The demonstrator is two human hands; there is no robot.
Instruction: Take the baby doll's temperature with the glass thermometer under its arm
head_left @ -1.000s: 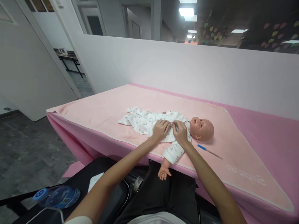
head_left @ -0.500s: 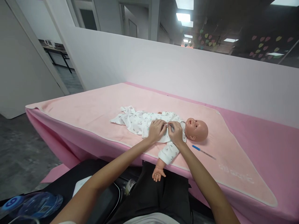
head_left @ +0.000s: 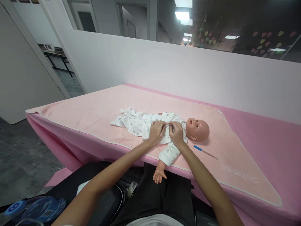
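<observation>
A baby doll (head_left: 199, 130) lies on its back on a pink blanket, head to the right, one arm hanging past the near edge. It wears white printed baby clothes (head_left: 134, 122). Over the doll's chest, my left hand (head_left: 156, 131) pinches the garment's front with thumb and fingers. Close beside it on the right, my right hand (head_left: 176, 131) pinches the same cloth, fingertips almost meeting the left ones. What exactly sits between the fingertips is too small to make out. A thermometer-like stick with a blue end (head_left: 204, 152) lies near the doll's head.
The pink blanket (head_left: 89, 110) covers much of a table draped in darker pink cloth (head_left: 272, 141). A white partition wall (head_left: 164, 69) runs behind it. At the lower left, a plastic water bottle (head_left: 39, 208) lies on a black chair (head_left: 101, 201).
Both hands stay at the doll's chest, with only slight finger movement at the garment's front. The view has shifted a little.
</observation>
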